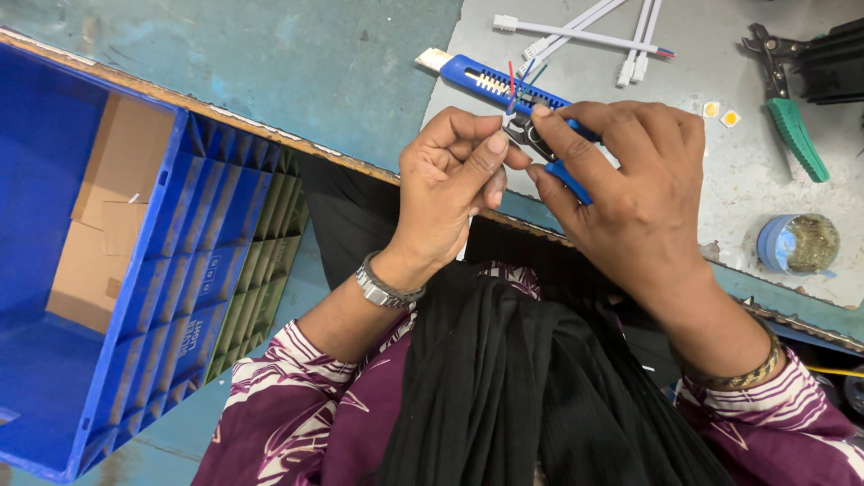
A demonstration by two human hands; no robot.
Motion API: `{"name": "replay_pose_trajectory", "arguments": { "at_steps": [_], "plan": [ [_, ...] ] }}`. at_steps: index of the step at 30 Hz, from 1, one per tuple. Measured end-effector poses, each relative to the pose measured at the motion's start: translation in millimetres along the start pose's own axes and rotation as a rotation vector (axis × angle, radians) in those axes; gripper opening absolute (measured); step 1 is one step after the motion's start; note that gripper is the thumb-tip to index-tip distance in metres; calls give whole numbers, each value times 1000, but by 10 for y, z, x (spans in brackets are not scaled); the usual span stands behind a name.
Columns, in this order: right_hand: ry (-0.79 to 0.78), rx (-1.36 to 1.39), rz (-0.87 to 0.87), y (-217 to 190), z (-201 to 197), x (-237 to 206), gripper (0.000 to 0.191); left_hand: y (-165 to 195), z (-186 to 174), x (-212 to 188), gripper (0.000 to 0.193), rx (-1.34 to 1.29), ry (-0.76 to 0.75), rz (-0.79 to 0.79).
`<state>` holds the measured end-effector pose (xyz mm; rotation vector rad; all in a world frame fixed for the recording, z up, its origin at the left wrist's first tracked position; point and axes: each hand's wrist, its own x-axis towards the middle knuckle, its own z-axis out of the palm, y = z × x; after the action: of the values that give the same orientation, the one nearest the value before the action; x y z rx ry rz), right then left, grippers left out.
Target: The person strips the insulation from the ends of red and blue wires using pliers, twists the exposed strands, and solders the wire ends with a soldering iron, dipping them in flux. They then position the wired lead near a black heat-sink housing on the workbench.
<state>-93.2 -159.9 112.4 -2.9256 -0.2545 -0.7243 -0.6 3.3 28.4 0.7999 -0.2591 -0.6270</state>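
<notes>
So, right hand (630, 180) wrapped around blue-handled stripper pliers (562, 157), left hand (450, 184) pinching thin red and blue wires (513, 85) at jaws. Blue utility knife (490, 83) behind on table (720, 180).

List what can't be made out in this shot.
Head view only:
- Cutter jaws and the wire ends: hidden by the right hand and left hand.
- Left hand's palm side: turned away.
- Crate far side: cut off by the left edge.
- Tin contents: too small to tell.
- Black part: cut off at the right edge.
</notes>
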Motion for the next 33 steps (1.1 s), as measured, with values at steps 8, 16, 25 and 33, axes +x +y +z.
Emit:
{"name": "replay_pose_trajectory", "arguments": {
  "at_steps": [8, 16, 25, 33],
  "plan": [
    [-13, -4, -1, -24, -69, 31, 44, 1, -14, 4, 11, 60, -38, 82],
    [-18, 40, 2, -18, -100, 46, 42, 43, -39, 10, 12, 147, -70, 108],
    [-8, 21, -24, 5, -92, 70, 45, 49, -46, 34, 10, 135, -68, 93],
    [13, 34, -19, 20, -17, 87, 44, 88, -106, 82, 19, 53, -37, -51]
  ]
}}
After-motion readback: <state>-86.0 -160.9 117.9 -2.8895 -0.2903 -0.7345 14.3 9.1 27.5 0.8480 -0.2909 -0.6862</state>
